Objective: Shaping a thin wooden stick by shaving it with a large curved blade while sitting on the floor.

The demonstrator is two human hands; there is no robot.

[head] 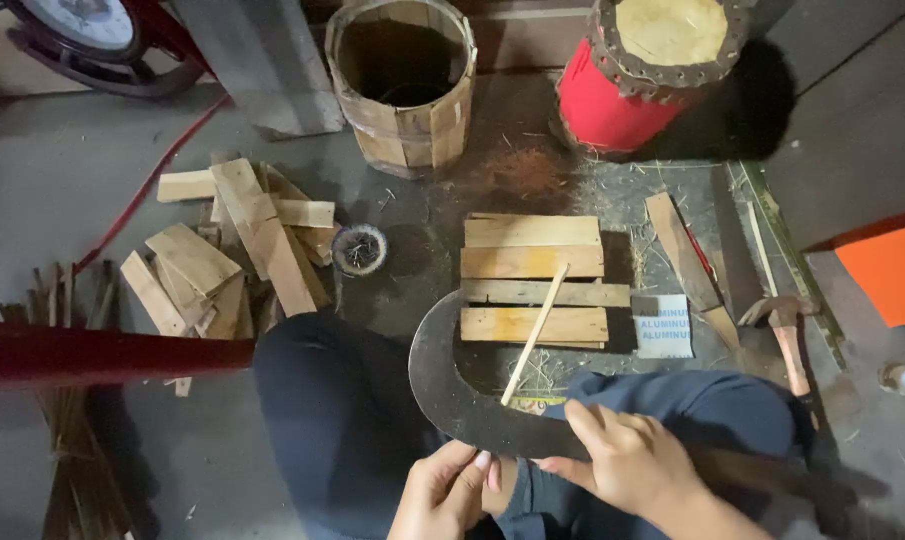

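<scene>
A dark curved sickle-like blade lies across my lap, its tip arching up towards the planks. My right hand grips the blade near its handle end, fingers wrapped over it. A thin pale wooden stick leans from the blade up over the planks. My left hand sits just below the blade, fingertips touching its lower edge, holding nothing that I can make out. My knees in dark trousers fill the lower middle.
Several flat planks lie side by side ahead. A loose pile of wood slats lies left. Behind stand a wooden bucket and a red drum. A hammer, a small box and a red pole lie around.
</scene>
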